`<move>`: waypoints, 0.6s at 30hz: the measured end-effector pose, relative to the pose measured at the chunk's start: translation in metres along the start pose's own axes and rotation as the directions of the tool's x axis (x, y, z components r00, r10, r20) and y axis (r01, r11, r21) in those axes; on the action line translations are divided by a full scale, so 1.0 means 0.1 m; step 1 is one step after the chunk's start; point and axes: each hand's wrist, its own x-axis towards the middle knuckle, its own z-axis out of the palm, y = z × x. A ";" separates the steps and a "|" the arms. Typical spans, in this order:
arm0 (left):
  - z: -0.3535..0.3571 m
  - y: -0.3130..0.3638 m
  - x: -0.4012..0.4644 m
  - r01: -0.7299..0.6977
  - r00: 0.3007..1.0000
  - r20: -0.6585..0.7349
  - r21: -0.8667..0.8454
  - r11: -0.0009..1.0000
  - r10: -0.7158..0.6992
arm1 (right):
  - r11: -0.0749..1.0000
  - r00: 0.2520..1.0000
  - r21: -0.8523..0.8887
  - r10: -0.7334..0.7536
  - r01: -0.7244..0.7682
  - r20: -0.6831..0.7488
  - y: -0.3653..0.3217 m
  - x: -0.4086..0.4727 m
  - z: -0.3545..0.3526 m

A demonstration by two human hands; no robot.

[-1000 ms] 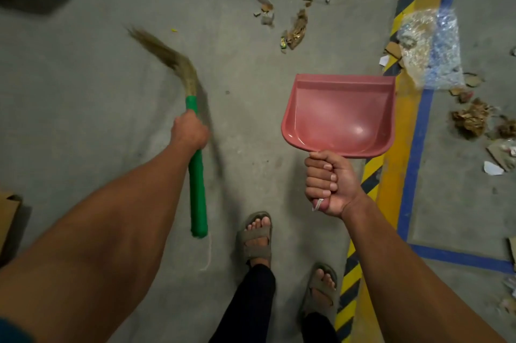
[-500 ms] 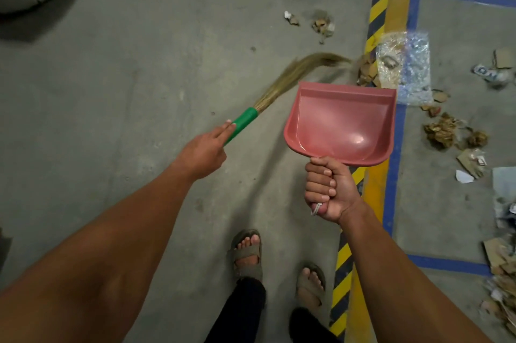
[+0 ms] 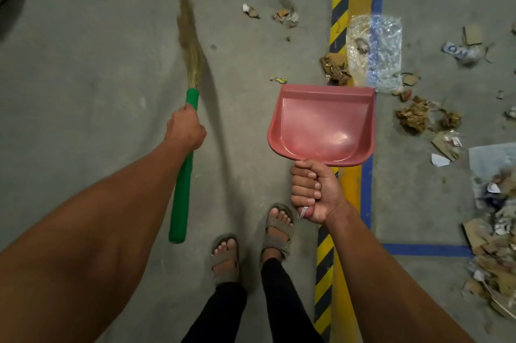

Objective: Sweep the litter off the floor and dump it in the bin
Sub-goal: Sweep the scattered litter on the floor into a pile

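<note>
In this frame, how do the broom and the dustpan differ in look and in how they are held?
The broom is long and thin, with a green handle and straw bristles; the dustpan is broad, shallow and pink. The left hand grips the broom near the top of its handle, leaving most of the handle below the fist; the right hand grips the dustpan by its short handle. Both are gripped in a fist, and the dustpan holds no litter.

Dim, soft shadows, wide-angle edge warp

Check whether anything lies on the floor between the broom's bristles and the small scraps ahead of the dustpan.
Nothing visible does: bare grey concrete floor separates the straw bristles of the green-handled broom from the small cardboard and paper scraps.
</note>
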 end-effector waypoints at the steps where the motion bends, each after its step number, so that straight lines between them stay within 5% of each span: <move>1: 0.03 0.17 0.01 -0.035 0.999 0.026 0.031 0.999 0.035 | 1.000 1.000 0.006 -0.006 0.006 -0.004 -0.09 -0.06 -0.05; 5: 0.21 0.82 0.03 -0.274 0.958 0.125 0.130 0.953 0.258 | 0.998 0.999 0.018 -0.053 0.052 0.010 -0.45 -0.34 -0.24; 12: 0.62 1.62 0.01 -0.670 0.738 0.330 0.245 0.701 0.589 | 0.989 0.990 0.056 -0.137 0.139 -0.039 -0.81 -0.83 -0.51; 18: 0.63 1.67 -0.11 -0.805 0.591 0.226 0.231 0.547 0.774 | 0.977 0.981 0.093 -0.185 0.190 -0.062 -0.79 -1.02 -0.60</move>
